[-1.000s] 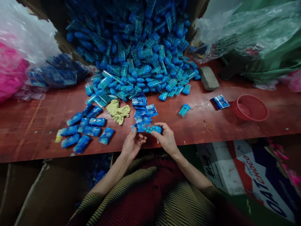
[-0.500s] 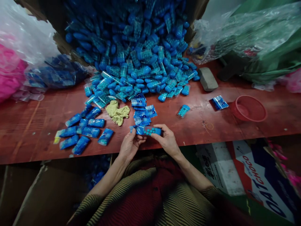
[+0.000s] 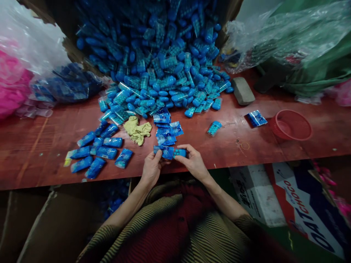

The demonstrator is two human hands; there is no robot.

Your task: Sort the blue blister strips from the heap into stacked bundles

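Note:
Between thumb and fingers, my left hand [image 3: 152, 166] pinches a printed blue wrapper sleeve [image 3: 167, 152]. My right hand [image 3: 194, 162] grips the blue-capped end of a clear candy bottle [image 3: 179, 152] filled with turquoise balls. The bottle's left part sits inside the sleeve, and its right part still shows. Just beyond my hands lie several flat blue sleeves [image 3: 166, 136] in a loose stack. To the left is a group of wrapped bottles [image 3: 107, 152]. One unwrapped bottle [image 3: 214, 128] lies alone to the right.
A big heap of bottles [image 3: 164, 84] spills from a torn cardboard box at the back. A yellow cloth [image 3: 137, 130], a grey block [image 3: 242, 91], a folded blue packet [image 3: 256, 119] and a red basket [image 3: 292, 125] lie on the red table [image 3: 219, 155]. Plastic bags stand at both sides.
The sleeve, held by my left hand, has come over the bottle's left end and now covers more of it. My right hand has kept its hold on the capped end.

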